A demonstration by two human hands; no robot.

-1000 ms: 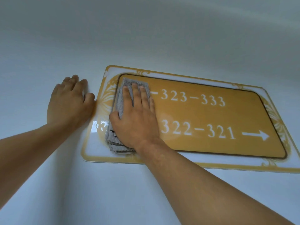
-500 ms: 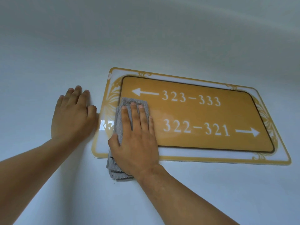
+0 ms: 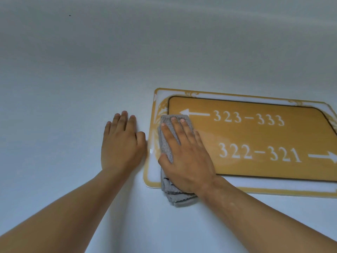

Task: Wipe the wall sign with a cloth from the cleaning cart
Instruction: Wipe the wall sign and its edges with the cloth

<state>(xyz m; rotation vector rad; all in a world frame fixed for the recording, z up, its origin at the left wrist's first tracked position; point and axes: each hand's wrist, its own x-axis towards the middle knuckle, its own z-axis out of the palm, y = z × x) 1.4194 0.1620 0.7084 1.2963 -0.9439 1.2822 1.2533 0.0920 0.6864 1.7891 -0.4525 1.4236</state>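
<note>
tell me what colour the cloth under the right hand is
Grey, a folded terry cloth pressed flat on the sign; seen in the head view.

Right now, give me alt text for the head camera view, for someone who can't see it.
A right hand presses a folded grey cloth flat against the left end of a gold wall sign reading 323-333 and 322-321 with arrows. The left hand rests flat on the white wall beside it.

The sign (image 3: 255, 139) face lies bare to the right of the cloth (image 3: 166, 141). Leftward passage is blocked by the left hand (image 3: 121, 145), laid flat on the wall (image 3: 73, 88) just beside the sign's edge.
</note>
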